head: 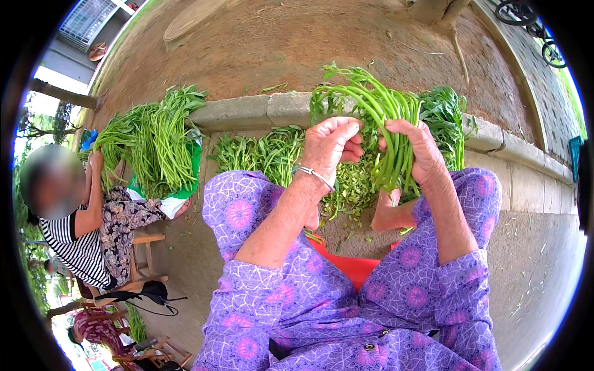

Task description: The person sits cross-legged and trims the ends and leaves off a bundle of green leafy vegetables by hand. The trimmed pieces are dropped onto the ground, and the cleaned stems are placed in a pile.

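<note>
A bunch of long-stemmed water spinach (390, 106) is gripped in my right hand (420, 150), its leafy tops drooping over to the left. Just left of the bunch is my left hand (332, 143), thumb and fingers curled together; whether something small is pinched there cannot be made out. A metal bangle (313, 176) circles my left wrist. Below my hands lies a heap of plucked leaves and short bits (355, 181) on the ground between my feet. More greens (264, 153) lie to the left of the heap, and another leafy pile (445, 120) is to the right.
A stone kerb (246, 111) runs behind the greens, with bare soil (287, 51) beyond it. At left a seated person (83, 232) has a large pile of stems (158, 143) over a green and white sack (192, 164). Something red (343, 264) shows beneath me.
</note>
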A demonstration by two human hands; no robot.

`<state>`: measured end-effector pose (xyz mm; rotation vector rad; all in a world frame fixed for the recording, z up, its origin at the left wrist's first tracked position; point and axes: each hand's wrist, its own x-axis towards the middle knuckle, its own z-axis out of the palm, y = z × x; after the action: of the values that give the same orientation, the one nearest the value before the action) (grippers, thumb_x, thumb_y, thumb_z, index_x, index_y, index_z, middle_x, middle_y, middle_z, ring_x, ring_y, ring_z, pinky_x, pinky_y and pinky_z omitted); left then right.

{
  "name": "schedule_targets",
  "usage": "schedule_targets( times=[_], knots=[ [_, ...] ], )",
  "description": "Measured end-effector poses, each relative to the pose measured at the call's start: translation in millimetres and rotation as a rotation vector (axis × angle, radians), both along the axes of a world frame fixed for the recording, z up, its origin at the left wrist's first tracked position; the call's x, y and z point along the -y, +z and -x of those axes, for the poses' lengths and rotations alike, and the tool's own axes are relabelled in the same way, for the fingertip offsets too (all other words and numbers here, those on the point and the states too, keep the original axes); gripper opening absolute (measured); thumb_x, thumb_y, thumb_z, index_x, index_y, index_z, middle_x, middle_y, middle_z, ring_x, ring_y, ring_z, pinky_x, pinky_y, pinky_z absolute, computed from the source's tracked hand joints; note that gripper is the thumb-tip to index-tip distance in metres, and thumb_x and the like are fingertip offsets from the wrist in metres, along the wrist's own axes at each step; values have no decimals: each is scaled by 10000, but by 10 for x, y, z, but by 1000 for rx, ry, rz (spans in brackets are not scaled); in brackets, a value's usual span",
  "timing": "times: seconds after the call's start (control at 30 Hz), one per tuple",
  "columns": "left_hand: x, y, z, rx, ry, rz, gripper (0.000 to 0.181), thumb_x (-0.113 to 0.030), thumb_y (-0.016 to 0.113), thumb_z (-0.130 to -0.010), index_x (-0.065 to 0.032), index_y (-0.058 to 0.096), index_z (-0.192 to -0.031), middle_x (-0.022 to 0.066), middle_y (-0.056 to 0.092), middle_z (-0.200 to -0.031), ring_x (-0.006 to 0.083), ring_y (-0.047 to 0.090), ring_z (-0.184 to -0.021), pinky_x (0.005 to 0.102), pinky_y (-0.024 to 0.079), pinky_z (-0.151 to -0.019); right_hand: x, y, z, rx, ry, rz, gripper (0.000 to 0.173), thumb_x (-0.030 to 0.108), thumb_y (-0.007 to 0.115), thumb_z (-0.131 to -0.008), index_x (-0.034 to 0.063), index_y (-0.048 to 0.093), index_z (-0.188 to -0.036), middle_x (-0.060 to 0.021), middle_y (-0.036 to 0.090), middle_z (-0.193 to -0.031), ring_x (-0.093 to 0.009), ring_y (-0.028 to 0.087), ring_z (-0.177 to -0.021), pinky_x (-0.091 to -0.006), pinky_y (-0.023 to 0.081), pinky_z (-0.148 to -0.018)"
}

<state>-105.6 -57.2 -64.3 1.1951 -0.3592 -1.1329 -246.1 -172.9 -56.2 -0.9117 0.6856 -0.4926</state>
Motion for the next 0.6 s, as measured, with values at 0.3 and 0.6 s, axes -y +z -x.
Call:
schedule_targets(
  times=[0.3,0.6],
  knots=[
    [42,-55,-28,-103,-172,27,183,-215,599,-862,-51,600,-945,47,620,-853,139,602,-768,280,518,-675,-197,84,-74,-146,123,317,213,171,672,-729,15,642,-871,-6,621,-725,-67,551,-617,-223,438,-547],
    [-36,52,-230,-162,-97,77,218,-163,536,-849,4,564,-987,136,632,-877,275,639,-832,392,524,-762,-82,54,-1,-35,39,22,227,191,658,-794,4,617,-917,-86,658,-801,-171,653,-708,-270,529,-645]
  ],
)
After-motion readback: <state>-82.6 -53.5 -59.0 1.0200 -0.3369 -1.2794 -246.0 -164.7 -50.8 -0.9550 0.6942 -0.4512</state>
